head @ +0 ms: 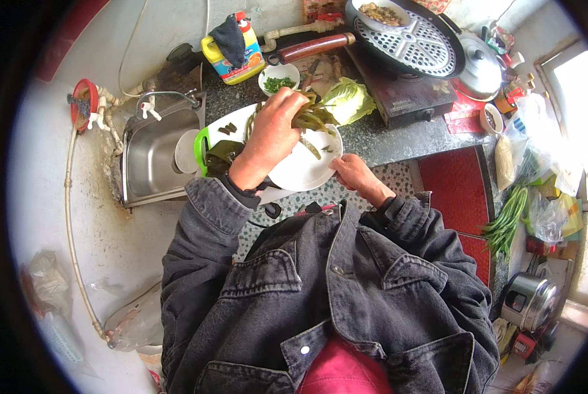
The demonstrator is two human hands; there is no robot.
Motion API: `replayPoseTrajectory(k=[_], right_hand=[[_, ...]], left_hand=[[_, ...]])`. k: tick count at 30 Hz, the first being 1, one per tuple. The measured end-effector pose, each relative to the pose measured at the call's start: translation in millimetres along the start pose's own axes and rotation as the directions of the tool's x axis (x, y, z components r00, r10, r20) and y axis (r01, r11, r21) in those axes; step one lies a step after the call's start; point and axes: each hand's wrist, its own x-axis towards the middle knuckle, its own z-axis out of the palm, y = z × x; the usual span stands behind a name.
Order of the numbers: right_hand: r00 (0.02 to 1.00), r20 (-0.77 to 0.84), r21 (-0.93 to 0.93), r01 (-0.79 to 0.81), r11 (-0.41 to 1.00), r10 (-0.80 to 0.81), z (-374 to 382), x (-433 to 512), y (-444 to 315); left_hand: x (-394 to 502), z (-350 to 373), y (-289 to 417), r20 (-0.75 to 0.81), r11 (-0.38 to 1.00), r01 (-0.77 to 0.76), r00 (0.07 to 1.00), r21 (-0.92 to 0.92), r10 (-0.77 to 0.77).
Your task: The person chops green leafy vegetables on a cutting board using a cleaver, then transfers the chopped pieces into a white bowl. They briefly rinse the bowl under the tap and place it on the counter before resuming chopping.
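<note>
My left hand (273,130) grips a bunch of dark green vegetable strips (316,115) above a white plate (301,170); a few strips hang onto the plate. With its fingers at the plate's right rim, my right hand (358,176) holds it. Beneath my left hand lies a white cutting board with a green handle edge (201,147), bearing small dark green pieces (228,128) and a larger dark green piece (223,155). Behind the board stands a white bowl (294,75) of chopped greens. A leafy cabbage piece (349,101) lies on the counter just beyond the plate.
At left is a steel sink (158,145) with a pale round dish. A yellow detergent jug (239,54) with a dark cloth stands behind the board. A gas stove (402,98) carries a black pan with a perforated steamer rack (412,47). Green stalks (508,221) lie at right.
</note>
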Motion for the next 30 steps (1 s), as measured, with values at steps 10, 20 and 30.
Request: replayPoseTrajectory(k=[10, 20, 30], right_hand=[[0.998, 0.040, 0.179, 0.044, 0.983, -0.052, -10, -7, 17], [1.000, 0.028, 0.179, 0.006, 0.984, -0.011, -17, -18, 23], [0.994, -0.062, 0.211, -0.080, 0.974, 0.095, -34, -24, 42]], left_hand=[[-34, 52, -7, 0.043, 0.996, 0.085, 0.996, -0.028, -0.084], [-57, 76, -15, 0.360, 0.899, 0.130, 0.885, 0.418, -0.295], [-46, 56, -5, 0.323, 0.993, 0.080, 0.945, -0.087, -0.047]])
